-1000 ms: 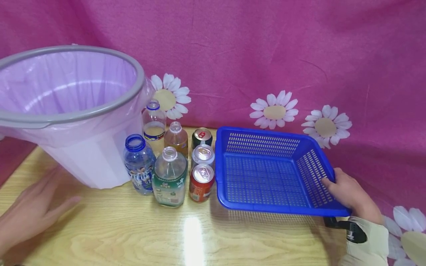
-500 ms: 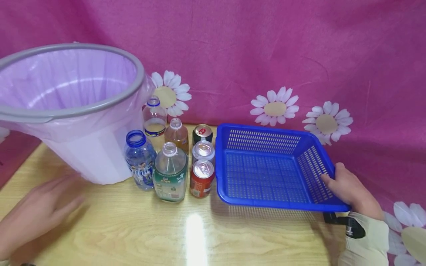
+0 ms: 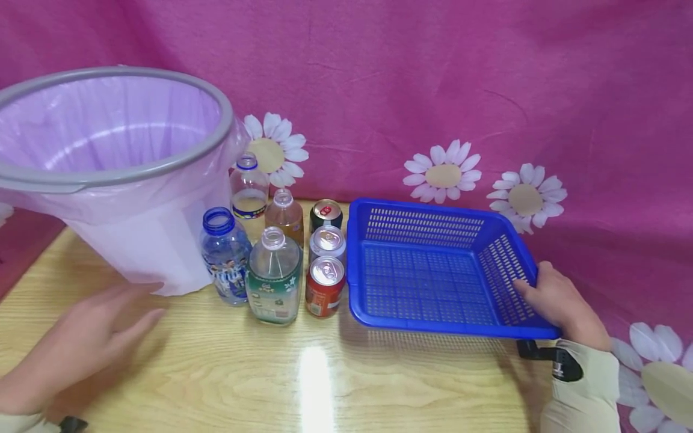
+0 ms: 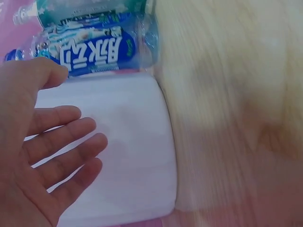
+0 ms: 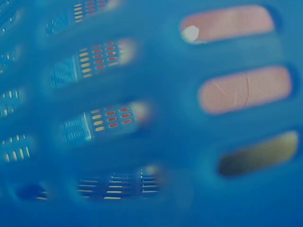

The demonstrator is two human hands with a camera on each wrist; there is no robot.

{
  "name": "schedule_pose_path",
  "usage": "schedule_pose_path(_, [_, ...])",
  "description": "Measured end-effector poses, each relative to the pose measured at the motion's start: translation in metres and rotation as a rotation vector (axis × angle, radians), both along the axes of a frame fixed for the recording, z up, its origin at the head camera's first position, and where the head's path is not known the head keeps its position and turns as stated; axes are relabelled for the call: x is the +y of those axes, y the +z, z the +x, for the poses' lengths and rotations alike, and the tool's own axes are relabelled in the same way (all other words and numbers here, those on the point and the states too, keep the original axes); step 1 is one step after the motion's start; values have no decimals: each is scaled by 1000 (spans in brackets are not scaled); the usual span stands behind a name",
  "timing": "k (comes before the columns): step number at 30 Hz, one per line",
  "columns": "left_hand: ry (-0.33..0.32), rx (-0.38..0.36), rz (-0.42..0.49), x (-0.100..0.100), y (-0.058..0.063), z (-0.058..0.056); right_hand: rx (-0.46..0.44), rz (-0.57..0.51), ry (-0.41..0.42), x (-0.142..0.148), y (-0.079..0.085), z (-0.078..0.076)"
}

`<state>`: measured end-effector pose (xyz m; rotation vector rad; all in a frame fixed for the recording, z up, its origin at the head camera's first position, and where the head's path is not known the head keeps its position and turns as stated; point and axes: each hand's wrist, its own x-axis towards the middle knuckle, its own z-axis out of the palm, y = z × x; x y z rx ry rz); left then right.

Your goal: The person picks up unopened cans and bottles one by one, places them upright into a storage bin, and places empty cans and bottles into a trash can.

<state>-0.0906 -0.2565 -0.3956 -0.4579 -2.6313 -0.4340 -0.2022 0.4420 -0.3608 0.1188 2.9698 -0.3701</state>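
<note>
In the head view my left hand (image 3: 89,340) hovers over the wood table, fingers extended and thumb apart, holding nothing. It is beside the base of a white bin (image 3: 157,240) lined with a purple bag. The left wrist view shows its relaxed fingers (image 4: 71,151) in front of the bin's white wall (image 4: 137,142). On the right, my right hand (image 3: 560,304) grips the right rim of a blue plastic basket (image 3: 422,288), thumb inside. Nothing lies in the basket. The right wrist view is filled by its slotted blue wall (image 5: 175,142); that hand's fingers are mostly hidden there.
Between bin and basket stand a blue-necked bottle (image 3: 227,258), a green-labelled bottle (image 3: 274,288), an amber-tinted bottle (image 3: 285,216) and a clear bottle (image 3: 249,186). Beside them are a red can (image 3: 325,288), a silver can (image 3: 327,240) and a dark can (image 3: 326,213). A pink flowered cloth (image 3: 352,90) hangs behind.
My left hand has moved a little to the right over the table, near the bin's base. The right hand keeps its hold on the basket. The whole view has shifted slightly.
</note>
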Motion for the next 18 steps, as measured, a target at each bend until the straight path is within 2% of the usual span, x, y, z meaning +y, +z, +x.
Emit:
schedule_pose_path(6, [0,50,94,16,7,0,5,3,-20,-1,1,1])
schedule_pose_path(12, [-7,166,205,34,16,-6,31,9,-2,-1,0,2])
schedule_pose_path(18, [48,251,257,49,23,-13,52,7,16,-2,-1,1])
